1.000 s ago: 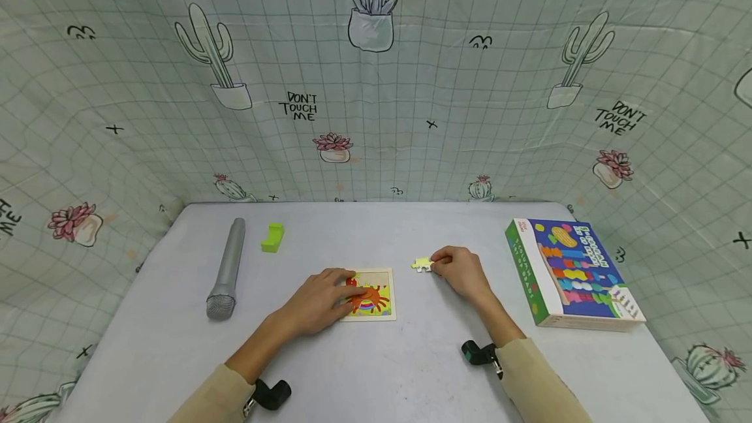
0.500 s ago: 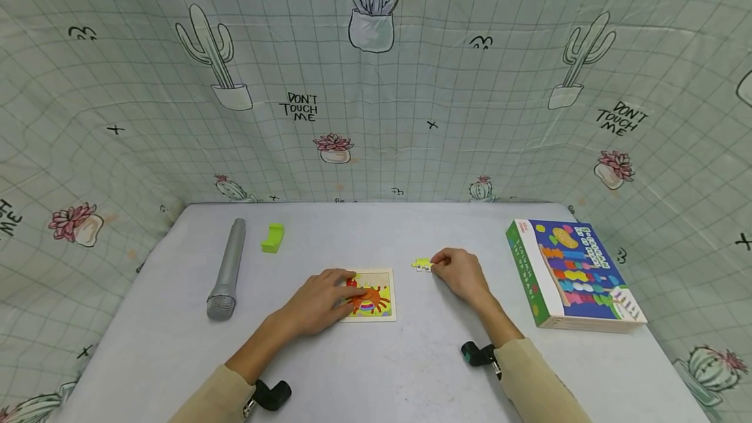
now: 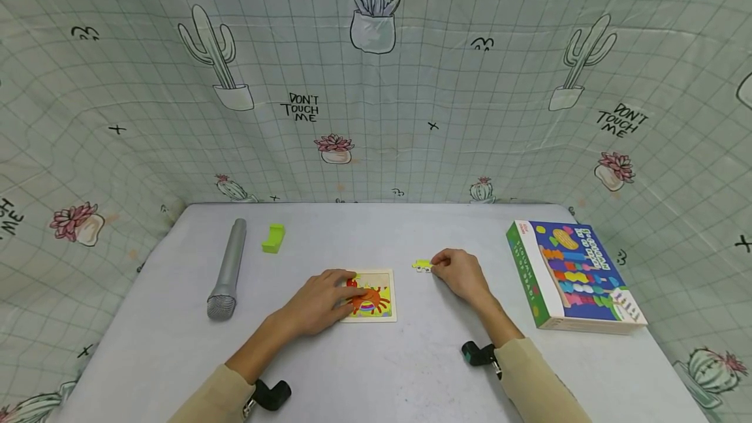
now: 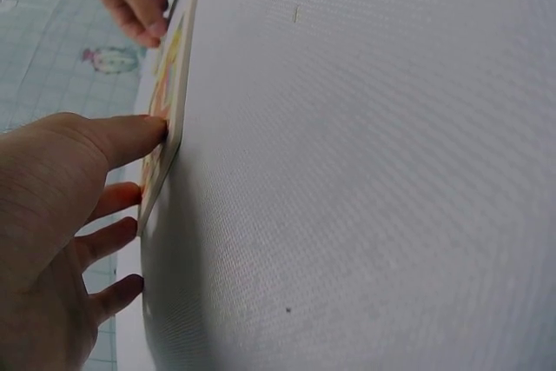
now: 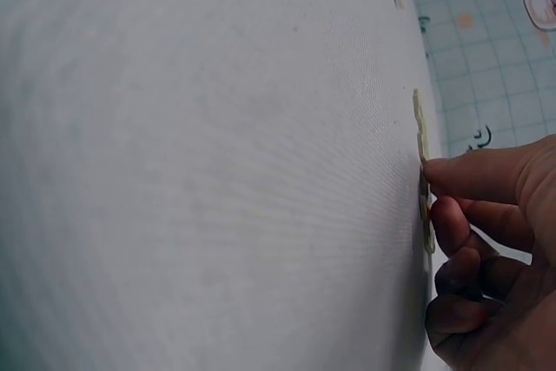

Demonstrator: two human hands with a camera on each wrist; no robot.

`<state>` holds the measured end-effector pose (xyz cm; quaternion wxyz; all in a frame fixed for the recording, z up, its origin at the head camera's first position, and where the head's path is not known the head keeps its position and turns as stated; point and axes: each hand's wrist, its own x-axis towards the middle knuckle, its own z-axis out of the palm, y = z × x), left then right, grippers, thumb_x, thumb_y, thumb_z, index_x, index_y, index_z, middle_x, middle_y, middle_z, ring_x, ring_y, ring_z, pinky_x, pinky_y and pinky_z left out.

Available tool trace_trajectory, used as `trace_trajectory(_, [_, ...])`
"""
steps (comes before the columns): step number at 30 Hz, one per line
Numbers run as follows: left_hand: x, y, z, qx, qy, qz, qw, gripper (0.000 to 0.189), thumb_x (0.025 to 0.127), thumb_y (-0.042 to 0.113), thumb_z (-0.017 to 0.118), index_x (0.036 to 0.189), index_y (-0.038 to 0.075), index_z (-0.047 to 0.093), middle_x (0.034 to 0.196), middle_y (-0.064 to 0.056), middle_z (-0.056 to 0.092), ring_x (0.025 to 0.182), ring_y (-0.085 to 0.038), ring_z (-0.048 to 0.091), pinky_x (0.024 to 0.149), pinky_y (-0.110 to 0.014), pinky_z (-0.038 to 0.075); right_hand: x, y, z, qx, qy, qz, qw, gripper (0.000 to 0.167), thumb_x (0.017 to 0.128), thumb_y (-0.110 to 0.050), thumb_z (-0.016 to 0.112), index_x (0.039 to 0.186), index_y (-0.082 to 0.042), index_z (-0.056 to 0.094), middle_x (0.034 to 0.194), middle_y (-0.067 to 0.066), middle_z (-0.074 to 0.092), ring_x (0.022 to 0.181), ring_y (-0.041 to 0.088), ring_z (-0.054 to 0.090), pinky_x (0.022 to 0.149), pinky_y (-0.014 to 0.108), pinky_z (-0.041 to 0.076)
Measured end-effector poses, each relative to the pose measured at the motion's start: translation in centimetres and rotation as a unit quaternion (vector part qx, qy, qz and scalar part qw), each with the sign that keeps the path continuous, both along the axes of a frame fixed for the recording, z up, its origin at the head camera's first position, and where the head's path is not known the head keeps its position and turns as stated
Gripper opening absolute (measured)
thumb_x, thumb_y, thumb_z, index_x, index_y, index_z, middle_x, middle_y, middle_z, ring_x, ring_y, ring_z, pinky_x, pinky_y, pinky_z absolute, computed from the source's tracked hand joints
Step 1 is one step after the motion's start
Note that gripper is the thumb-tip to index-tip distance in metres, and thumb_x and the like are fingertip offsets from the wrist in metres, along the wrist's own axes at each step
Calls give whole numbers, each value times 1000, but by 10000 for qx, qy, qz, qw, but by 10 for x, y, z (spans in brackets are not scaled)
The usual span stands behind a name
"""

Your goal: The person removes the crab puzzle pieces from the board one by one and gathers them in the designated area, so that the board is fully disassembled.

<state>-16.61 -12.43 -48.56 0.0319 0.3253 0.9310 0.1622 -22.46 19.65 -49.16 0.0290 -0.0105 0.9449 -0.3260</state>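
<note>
My left hand (image 3: 320, 300) rests on the left part of a small square jigsaw puzzle board (image 3: 374, 296) with a red-orange crab-like picture and a pale border; its fingers cover that side. In the left wrist view the thumb lies on the edge of the board (image 4: 178, 102) and the other fingers are spread. To the right of the board, my right hand (image 3: 461, 274) pinches the right end of a yellow-and-white puzzle piece (image 3: 421, 266). Seen from the right wrist, the thin piece (image 5: 420, 123) lies along the tabletop, partly behind the thumb and fingers.
A grey microphone (image 3: 227, 269) lies at the left, with a bright green block (image 3: 273, 238) near it. At the right lies a colourful bead game box (image 3: 578, 274). A patterned curtain (image 3: 376, 96) hangs behind the white table (image 3: 405, 371).
The puzzle piece under my right fingers has turned slightly and looks flatter, its left end a little lower. My left hand stays on the board.
</note>
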Motion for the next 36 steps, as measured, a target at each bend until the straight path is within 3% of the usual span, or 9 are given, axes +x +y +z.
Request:
trace_trajectory(12, [0,-5,1,151,-56,2,9999,38,98,30,64,135,21,65,149,-7,51,139,-31,45,105,-56,40,5,-12,6,-239,146,234,9993,11,90,-16,73,98,-9,75,84,1,66,74,16,55,67,31,44])
trace_trajectory(19, [1,-7,-1,-68,26,182,9998,37,98,34,65,134,25,67,147,-11,50,136,-35,47,105,-57,41,12,-44,9,-509,111,775,9956,9,90,-16,74,97,-10,76,82,-1,63,71,13,54,64,29,45])
trace_trajectory(29, [0,-8,-1,-135,-43,210,9997,37,98,36,64,134,26,67,145,-12,50,133,-34,49,102,-57,43,24,-92,7,-382,-117,1848,9820,11,93,-16,70,101,-14,78,85,-6,65,78,11,56,73,30,47])
trace_trajectory(36, [1,-10,0,-112,-29,165,9998,37,98,35,64,134,26,67,145,-13,50,132,-34,50,100,-57,43,26,-108,6,-139,-216,1996,9795,17,93,-18,71,108,-13,78,83,-6,62,72,9,54,66,26,44])
